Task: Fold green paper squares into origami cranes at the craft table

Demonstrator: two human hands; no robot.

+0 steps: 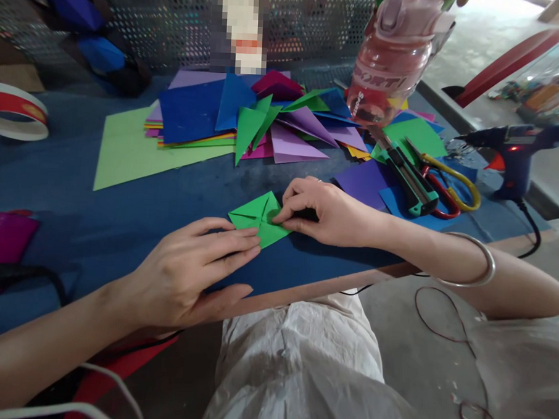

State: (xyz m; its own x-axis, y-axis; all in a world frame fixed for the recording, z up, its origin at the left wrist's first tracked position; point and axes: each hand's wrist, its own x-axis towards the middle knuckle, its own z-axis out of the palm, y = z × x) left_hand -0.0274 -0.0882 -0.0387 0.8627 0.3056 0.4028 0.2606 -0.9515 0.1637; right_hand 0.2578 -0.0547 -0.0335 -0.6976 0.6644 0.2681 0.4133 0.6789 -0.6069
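A green folded paper square (272,231) lies on the blue tabletop near its front edge, its flaps meeting at the centre. My left hand (198,261) rests flat with stretched fingers, the fingertips on the paper's near left side. At the paper's right corner, my right hand (326,211) pinches the edge between thumb and forefinger. Behind my hands is a pile of coloured sheets, with a blue sheet (191,112), green folded pieces (253,127) and purple folded pieces (294,142) on it.
To the right lie a green utility knife (413,181), scissors (451,186) with red and yellow handles and a corded glue gun (516,152). A pink bottle (390,66) stands behind them. A tape roll (15,113) sits far left. Loose cable (445,331) hangs below.
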